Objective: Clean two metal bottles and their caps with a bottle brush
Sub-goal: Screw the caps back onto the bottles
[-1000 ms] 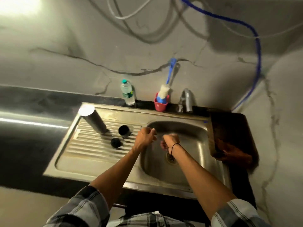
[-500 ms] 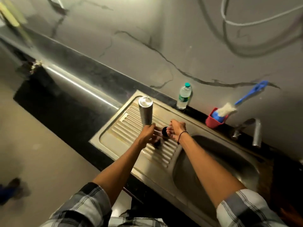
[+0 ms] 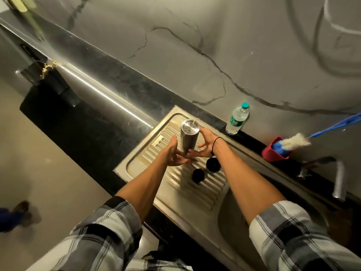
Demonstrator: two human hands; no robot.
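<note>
The left hand [image 3: 172,153] and the right hand [image 3: 205,143] are reaching in from either side of a metal bottle [image 3: 189,138] that is standing upside down on the ribbed drainboard [image 3: 197,184] of a steel sink; both hands are lying open with fingers spread, the left palm just beside the bottle's left wall, the right thumb touching its upper right side, and the fingertips of the two hands are meeting near its foot. Just nearer the person than the right hand, two black caps are sitting on the ribs, one cap [image 3: 213,164] just below the right wrist and the other cap [image 3: 198,175] beside it. Beyond the right hand, a plastic water bottle [image 3: 237,119] is standing on the dark bench [image 3: 109,90]. Further right, a bottle brush [image 3: 297,142] is leaning in a red cup [image 3: 270,154], near the tap [image 3: 339,178].
</note>
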